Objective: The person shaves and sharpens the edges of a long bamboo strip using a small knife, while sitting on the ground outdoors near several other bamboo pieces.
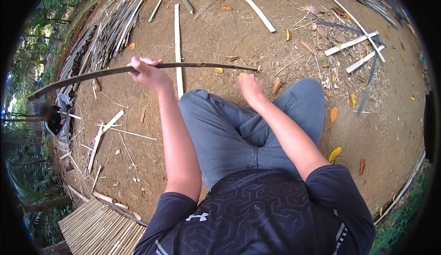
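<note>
A long, dark bamboo strip (183, 65) crosses in front of me, bowed slightly, its wide end out to the far left. My left hand (148, 72) is closed around it left of its middle. The thin right end of the strip tapers off just above my right hand (251, 89). That hand is curled into a fist and a little blurred. Whatever it holds, if anything, is hidden, though a speck of yellow shows by its fingers. Both hands are above my crossed legs (252, 122) in grey trousers.
Bundled bamboo strips (112, 34) lie at the far left, pale split pieces (351, 43) at the far right. A pale slat (178, 48) lies ahead on the dirt ground. A slatted bamboo mat (98, 227) is at the lower left. Another person (59, 117) sits at the left edge.
</note>
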Tool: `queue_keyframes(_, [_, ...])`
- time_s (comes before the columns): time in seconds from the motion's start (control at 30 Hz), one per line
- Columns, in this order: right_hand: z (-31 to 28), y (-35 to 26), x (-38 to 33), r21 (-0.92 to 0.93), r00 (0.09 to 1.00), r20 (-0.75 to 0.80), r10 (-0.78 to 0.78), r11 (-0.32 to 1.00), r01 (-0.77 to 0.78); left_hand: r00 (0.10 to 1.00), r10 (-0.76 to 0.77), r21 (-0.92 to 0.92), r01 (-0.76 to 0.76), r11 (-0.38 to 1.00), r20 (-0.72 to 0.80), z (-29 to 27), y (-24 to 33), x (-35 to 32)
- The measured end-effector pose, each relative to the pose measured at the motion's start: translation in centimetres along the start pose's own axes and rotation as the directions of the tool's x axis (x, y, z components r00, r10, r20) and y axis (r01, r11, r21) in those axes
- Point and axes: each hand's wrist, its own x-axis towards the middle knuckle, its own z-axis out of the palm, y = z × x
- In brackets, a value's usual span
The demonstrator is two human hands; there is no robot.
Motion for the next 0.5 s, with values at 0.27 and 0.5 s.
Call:
queue_keyframes(0.27, [-0.3,-1.3,-0.1,-0.141,0.998,-0.02,-0.052,0.989,0.048,0.999,-0.015,-0.023,0.015,1.0,-0.031,-1.6,-0.3,0.9])
queue_keyframes(0.5, [0.7,2.5,-0.3,-0.009,0.996,0.041,0.083,0.997,-0.083,0.998,-0.003,0.002,0.003,1.0,0.059,0.0,0.6,0.0])
